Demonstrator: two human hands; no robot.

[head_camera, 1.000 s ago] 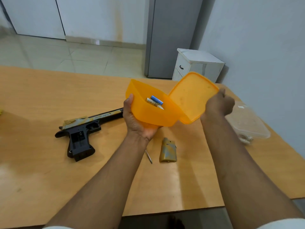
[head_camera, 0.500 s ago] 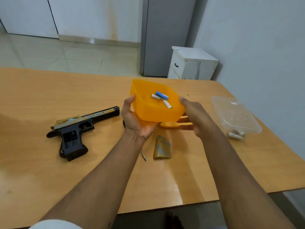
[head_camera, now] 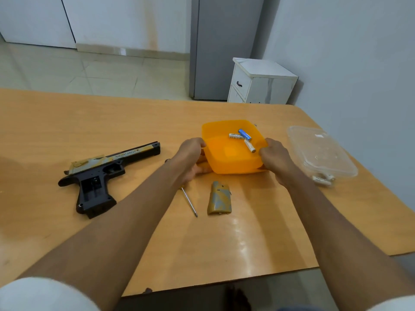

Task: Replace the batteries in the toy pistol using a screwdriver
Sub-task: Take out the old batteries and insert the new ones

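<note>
White walls, a grey fridge (head_camera: 221, 48) and a small white cabinet (head_camera: 261, 81) stand behind a wooden table (head_camera: 89, 122). Both hands hold an orange box (head_camera: 233, 153) near the table's far right corner. The left hand (head_camera: 190, 158) grips the box's left side, fingers curled round the rim. The right hand (head_camera: 275, 157) grips the right side the same way. Both arms reach straight out from the near edge.

Three batteries (head_camera: 243, 139) lie loose in the box. They look small, hard, smooth and round, so they may roll or slip. A pinch round the middle with finger and thumb should work best. The box looks light and a bit bendy, so holding it on both sides keeps it level.

Toward the left edge the pistol (head_camera: 101, 173) lies on its side with its grip open and nothing in it. It looks like light, stiff plastic, and the grip is the place to hold it. Its cover (head_camera: 219, 200) and the screwdriver (head_camera: 189, 202) lie between the arms. A clear box (head_camera: 321, 151) sits by the right edge with more batteries just beside it.
</note>
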